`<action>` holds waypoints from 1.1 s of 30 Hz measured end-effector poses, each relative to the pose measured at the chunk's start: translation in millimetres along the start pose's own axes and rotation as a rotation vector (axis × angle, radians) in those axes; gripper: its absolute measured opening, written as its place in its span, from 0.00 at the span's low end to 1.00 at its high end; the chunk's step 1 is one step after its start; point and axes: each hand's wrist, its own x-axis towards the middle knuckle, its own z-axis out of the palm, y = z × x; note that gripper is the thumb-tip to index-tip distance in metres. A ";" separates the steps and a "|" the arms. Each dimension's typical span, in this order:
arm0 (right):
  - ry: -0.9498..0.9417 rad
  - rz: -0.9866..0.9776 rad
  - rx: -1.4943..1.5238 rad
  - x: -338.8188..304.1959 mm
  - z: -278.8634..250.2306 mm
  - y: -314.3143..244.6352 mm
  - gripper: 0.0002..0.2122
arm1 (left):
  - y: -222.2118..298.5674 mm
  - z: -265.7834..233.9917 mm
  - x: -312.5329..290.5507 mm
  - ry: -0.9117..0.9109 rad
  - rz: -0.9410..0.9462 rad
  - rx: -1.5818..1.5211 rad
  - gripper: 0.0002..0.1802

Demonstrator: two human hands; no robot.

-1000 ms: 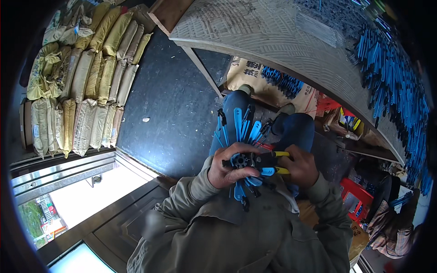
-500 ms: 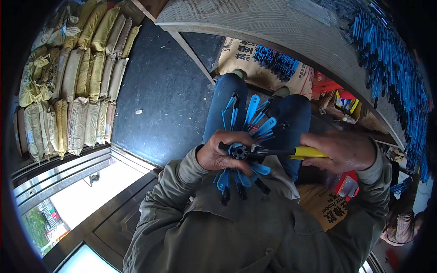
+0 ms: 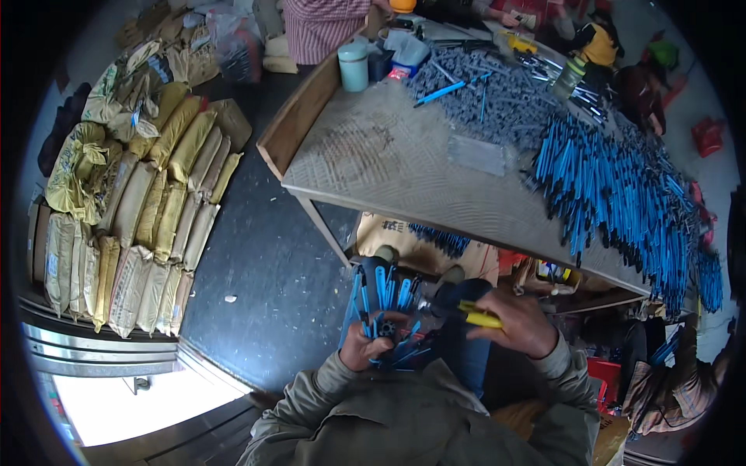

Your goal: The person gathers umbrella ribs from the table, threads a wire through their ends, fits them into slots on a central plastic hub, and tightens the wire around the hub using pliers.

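Note:
My left hand (image 3: 364, 346) is closed around a black toothed plastic hub (image 3: 386, 329) with blue plastic strips (image 3: 381, 286) fanning out from it. Several of the strips end in black tips. To the right, my right hand (image 3: 517, 325) grips yellow-handled pliers (image 3: 480, 314). Their dark head is smeared by motion, just right of the strips and apart from the hub. Both hands are over my lap, and my fingers partly hide the hub and the lower strips.
Ahead stands a worktable (image 3: 373, 167) heaped with grey parts (image 3: 489, 93) and blue strips (image 3: 614, 194). A lidded cup (image 3: 353, 67) is near its left side. Stacked sacks (image 3: 148, 210) line the left. Other people sit or stand beyond the table and at right.
The pliers have moved off the hub toward the right, with my right hand still holding them. My left hand keeps its hold. The view has tilted up, showing more of the table.

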 end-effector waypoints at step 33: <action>0.514 -0.059 0.945 19.5 100.6 -16.7 0.29 | 107.6 66.0 94.7 0.111 1.272 0.084 0.39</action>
